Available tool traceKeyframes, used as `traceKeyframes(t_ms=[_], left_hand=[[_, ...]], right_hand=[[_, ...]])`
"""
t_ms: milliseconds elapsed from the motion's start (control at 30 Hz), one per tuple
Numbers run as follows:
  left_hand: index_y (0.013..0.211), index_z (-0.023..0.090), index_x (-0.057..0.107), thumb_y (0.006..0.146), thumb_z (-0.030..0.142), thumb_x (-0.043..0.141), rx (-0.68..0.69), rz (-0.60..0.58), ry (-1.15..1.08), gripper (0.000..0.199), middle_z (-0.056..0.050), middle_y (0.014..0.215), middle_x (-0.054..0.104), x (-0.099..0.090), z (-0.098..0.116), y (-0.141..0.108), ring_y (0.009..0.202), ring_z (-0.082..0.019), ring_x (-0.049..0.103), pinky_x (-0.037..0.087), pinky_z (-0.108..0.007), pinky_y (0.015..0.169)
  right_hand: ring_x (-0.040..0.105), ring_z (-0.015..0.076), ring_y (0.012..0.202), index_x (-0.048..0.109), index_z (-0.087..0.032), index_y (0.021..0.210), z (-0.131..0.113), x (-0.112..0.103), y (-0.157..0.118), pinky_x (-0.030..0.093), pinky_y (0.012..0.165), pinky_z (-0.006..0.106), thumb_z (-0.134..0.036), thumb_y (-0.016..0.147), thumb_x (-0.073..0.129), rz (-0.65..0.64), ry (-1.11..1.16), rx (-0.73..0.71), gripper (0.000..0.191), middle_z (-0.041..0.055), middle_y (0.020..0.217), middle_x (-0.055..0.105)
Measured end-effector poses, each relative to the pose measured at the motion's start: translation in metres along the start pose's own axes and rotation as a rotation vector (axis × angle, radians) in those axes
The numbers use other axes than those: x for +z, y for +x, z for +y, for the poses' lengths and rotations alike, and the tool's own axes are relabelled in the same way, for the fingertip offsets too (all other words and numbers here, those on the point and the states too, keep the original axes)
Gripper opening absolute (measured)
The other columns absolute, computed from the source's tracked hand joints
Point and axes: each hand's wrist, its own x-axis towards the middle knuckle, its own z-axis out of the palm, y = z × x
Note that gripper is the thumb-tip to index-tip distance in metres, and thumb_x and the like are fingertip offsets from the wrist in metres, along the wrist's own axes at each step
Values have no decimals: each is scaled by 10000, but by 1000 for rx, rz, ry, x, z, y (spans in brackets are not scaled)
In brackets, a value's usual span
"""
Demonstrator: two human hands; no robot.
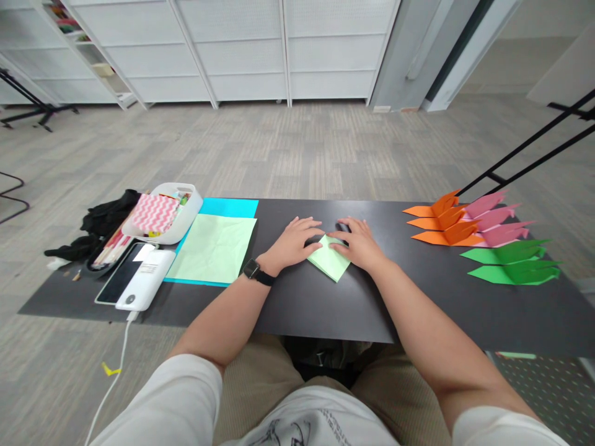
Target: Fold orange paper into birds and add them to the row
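A small light green folded paper (331, 261) lies on the dark table, turned so that one corner points toward me. My left hand (294, 243) rests at its left edge, thumb and fingertips touching it, fingers stretched out. From the other side my right hand (359, 245) lies with fingers spread and its thumb and index finger on the paper's upper right edge. The paper's far corner lies between the two hands. A black watch sits on my left wrist.
Light green sheets (214, 248) lie over blue paper (232, 206) on the left. Beyond them are a white box (188, 214), a phone (118, 282), and a white power bank (146, 279) with a cable. Orange (432, 223), pink (495, 220) and green folded paper birds (511, 272) stand at right.
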Motion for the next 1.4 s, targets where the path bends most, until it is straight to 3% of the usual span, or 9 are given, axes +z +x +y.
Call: traceKeyframes(t_ms=[133, 400, 700, 900, 1067, 1167, 1267, 1400], left_hand=[[1507, 290, 600, 1005, 363, 705, 62, -101, 24, 518, -92, 1649, 551, 5, -4, 2, 1612, -269, 407, 177, -580, 1370], [1511, 298, 607, 1048, 357, 647, 99, -185, 121, 468, -80, 1716, 463, 3, -4, 1, 1667, -274, 296, 60, -617, 1371], [1525, 261, 590, 1087, 346, 573, 78, -212, 157, 447, -70, 1735, 431, 4, -1, 0, 1676, -295, 267, -18, -645, 1362], [1527, 258, 592, 1084, 341, 571, 83, -206, 161, 451, -79, 1731, 436, 3, -1, -1, 1678, -307, 260, -16, -648, 1363], [1537, 260, 586, 1087, 356, 564, 86, -209, 164, 461, -72, 1734, 432, 3, -2, 0, 1678, -311, 257, -25, -656, 1361], [1537, 269, 587, 1090, 379, 559, 94, -206, 164, 461, -62, 1730, 440, 4, -5, 1, 1680, -302, 255, -30, -634, 1369], [1512, 275, 608, 1089, 391, 565, 102, -196, 165, 440, -53, 1727, 447, 5, -8, 1, 1675, -297, 270, 7, -627, 1375], [1462, 270, 647, 1075, 422, 601, 107, -135, 174, 418, -65, 1734, 436, 7, -11, 0, 1657, -307, 312, 97, -629, 1375]], right_hand=[[433, 408, 1519, 811, -398, 1263, -3, 2, 5, 258, 1254, 775, -434, 953, 764, 28, 13, -3, 316, 95, 1543, 573], [491, 379, 1474, 827, -413, 1212, -1, 0, 3, 259, 1256, 775, -412, 943, 777, 62, 12, -23, 274, 75, 1486, 622], [561, 361, 1415, 847, -414, 1150, 14, -22, -9, 329, 1234, 752, -357, 944, 773, -59, 15, -60, 226, 64, 1466, 646], [607, 345, 1350, 879, -391, 1063, 23, -40, -11, 471, 1175, 614, -311, 931, 782, -129, -1, -90, 182, 67, 1455, 671], [618, 358, 1362, 875, -398, 1095, 36, -50, -17, 477, 1179, 590, -346, 891, 834, -221, 7, -92, 215, 69, 1477, 674], [616, 379, 1371, 895, -368, 989, 43, -56, -19, 486, 1173, 581, -409, 870, 853, -247, 47, -94, 133, 75, 1471, 684], [649, 360, 1320, 890, -321, 895, 43, -58, -17, 491, 1164, 568, -459, 938, 772, -173, 83, -81, 186, 89, 1400, 719], [649, 337, 1288, 864, -307, 1124, 30, -44, -8, 485, 1160, 570, -418, 996, 695, -11, 82, -15, 239, 110, 1355, 717]])
